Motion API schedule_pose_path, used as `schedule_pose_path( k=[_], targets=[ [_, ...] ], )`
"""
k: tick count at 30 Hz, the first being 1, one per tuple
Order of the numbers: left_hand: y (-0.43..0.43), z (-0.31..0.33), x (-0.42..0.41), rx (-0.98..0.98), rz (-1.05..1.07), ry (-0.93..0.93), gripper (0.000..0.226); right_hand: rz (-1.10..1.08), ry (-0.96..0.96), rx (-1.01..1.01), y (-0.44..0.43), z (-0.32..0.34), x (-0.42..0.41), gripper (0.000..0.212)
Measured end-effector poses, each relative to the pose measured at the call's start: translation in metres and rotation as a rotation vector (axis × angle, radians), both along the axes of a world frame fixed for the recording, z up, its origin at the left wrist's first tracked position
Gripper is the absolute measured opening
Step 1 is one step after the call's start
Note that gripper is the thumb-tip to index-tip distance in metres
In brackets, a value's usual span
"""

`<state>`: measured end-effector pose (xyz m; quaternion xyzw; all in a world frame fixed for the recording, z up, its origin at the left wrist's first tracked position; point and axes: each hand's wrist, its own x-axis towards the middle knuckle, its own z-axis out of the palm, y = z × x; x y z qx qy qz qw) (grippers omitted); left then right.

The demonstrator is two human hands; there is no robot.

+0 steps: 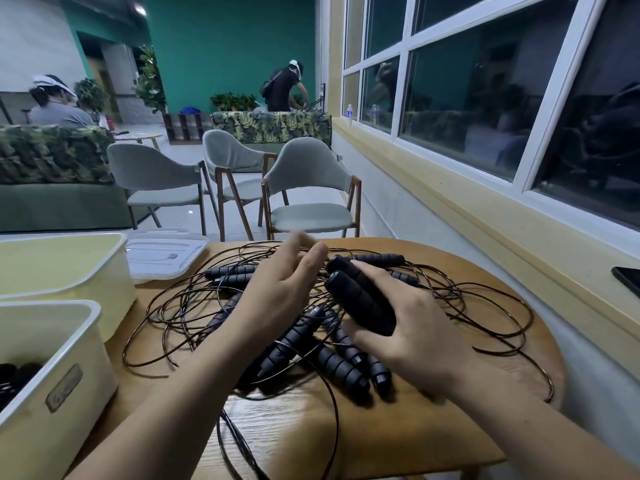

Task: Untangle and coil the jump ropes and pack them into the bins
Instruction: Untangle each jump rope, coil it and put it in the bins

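Note:
A tangle of thin dark jump rope cords with several black ribbed handles lies on the round wooden table. My right hand grips a pair of black handles, lifted just above the pile. My left hand hovers beside them over the middle of the tangle, fingers fairly straight and blurred, holding nothing that I can see. Two cream bins stand at the left: the near bin has dark handles at its bottom, the far bin looks empty.
A clear plastic lid lies behind the far bin. A black phone rests on the yellow window sill to the right. Three grey chairs stand beyond the table. Two people are far back in the room.

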<state>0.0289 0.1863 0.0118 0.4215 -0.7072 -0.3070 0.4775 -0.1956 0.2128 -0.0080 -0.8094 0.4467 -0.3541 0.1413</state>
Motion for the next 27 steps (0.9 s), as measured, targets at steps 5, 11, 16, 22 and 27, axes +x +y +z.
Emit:
schedule_pose_path(
  k=[5, 11, 16, 22, 27],
  targets=[
    [-0.001, 0.001, 0.003, -0.157, -0.006, -0.201, 0.051, -0.035, -0.004, 0.044, -0.004, 0.002, -0.007, 0.067],
    [-0.001, 0.004, 0.003, -0.116, -0.115, -0.192, 0.032, -0.011, 0.018, 0.055, -0.003, 0.002, -0.007, 0.06],
    [0.0, 0.005, 0.008, -0.016, -0.158, -0.111, 0.035, 0.028, 0.023, 0.125, -0.002, 0.007, -0.01, 0.062],
    [-0.002, 0.004, 0.01, 0.025, -0.136, -0.067, 0.039, 0.036, -0.021, 0.123, -0.001, 0.009, -0.01, 0.054],
    [-0.003, 0.006, 0.016, 0.095, -0.127, 0.011, 0.033, -0.012, -0.048, 0.134, 0.0, 0.011, -0.014, 0.062]
  ],
)
